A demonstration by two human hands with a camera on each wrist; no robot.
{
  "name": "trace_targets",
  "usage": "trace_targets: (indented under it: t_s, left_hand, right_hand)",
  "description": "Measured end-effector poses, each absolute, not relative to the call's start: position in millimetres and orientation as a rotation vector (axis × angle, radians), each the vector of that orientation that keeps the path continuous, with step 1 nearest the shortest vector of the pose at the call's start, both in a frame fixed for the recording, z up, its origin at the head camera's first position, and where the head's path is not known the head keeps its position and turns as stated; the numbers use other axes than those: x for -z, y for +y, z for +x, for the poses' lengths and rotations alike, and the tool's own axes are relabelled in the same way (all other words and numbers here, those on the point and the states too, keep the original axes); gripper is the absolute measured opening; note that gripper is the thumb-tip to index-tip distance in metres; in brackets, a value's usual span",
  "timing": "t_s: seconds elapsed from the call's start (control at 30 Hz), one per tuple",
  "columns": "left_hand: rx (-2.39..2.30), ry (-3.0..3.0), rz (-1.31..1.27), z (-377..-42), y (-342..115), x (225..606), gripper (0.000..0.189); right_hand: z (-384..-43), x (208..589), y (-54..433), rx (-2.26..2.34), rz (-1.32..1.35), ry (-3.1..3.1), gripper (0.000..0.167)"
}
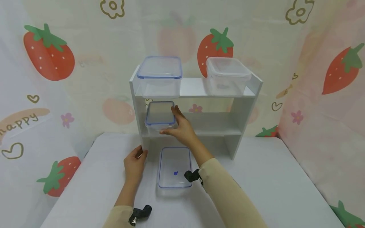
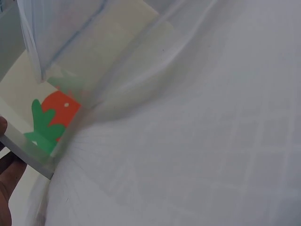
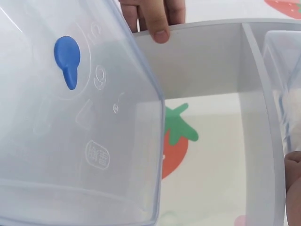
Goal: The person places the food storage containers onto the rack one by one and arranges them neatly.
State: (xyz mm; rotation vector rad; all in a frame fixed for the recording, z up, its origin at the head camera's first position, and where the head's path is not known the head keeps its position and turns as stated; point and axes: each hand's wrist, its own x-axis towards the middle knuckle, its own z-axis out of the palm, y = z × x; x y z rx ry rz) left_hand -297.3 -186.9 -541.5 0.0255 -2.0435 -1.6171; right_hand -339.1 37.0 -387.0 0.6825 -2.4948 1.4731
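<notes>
A white tabletop shelf (image 1: 246,115) stands on the table. On its middle level, at the left, is a clear rectangular food container (image 1: 161,113) with a blue-edged lid. My right hand (image 1: 186,129) grips this container from the right, thumb low at the front and fingers by the lid's right edge. Low on the shelf's left side panel (image 3: 202,59), my left hand (image 1: 134,164) holds the front edge, the thumb inside and other fingers outside. In the left wrist view, fingers (image 2: 8,181) sit at the panel's edge.
Up on the top level stand a blue-rimmed container (image 1: 161,87) at left and a white-lidded container (image 1: 228,77) at right. A larger container (image 1: 174,161) with a blue valve sits on the table (image 1: 273,186) before the shelf, under my right forearm.
</notes>
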Motion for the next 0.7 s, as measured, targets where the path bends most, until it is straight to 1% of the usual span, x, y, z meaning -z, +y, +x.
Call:
trace_targets:
  t_s: [0.33,0.57,0.7]
  left_hand:
    - [1.626,-2.02,0.025,-298.0,-186.8,541.1,0.033]
    - [1.63,-2.009,0.033,-298.7,-186.9,544.2,0.032]
    - [1.624,-2.017,0.029,-299.4,-186.3,545.1,0.033]
  right_hand:
    - [-337.3,387.8,37.2,-1.431,0.649,-2.58,0.118]
    - [-334.2,383.8,39.2,-1.386,0.625,-2.6,0.126]
    - [-331.1,384.6,43.5,-1.365,0.636,-2.603,0.124]
